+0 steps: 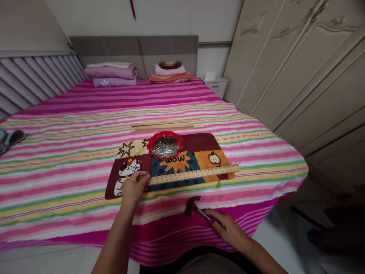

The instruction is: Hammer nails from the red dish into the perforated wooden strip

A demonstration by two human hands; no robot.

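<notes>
A long pale wooden strip (182, 176) with nails standing in a row along it lies across a patterned mat (199, 142). At its left end, my left hand (137, 183) is closed with thumb and fingertips together on the wood; I cannot make out whether a nail is also between them. My right hand (226, 227) grips the handle of a claw hammer (194, 205). The hammer's dark head is nearer to me than the strip and apart from it. Behind the strip, a red scalloped bowl (180, 146) full of loose nails (165, 146) rests on the mat.
Several more wooden strips (162, 126) lie beyond the bowl on the striped bedspread (71, 152). Folded bedding (114, 74) is stacked by the headboard (119, 45). A wardrobe (299, 57) stands on the right, and a dark object (14, 137) lies at the far left.
</notes>
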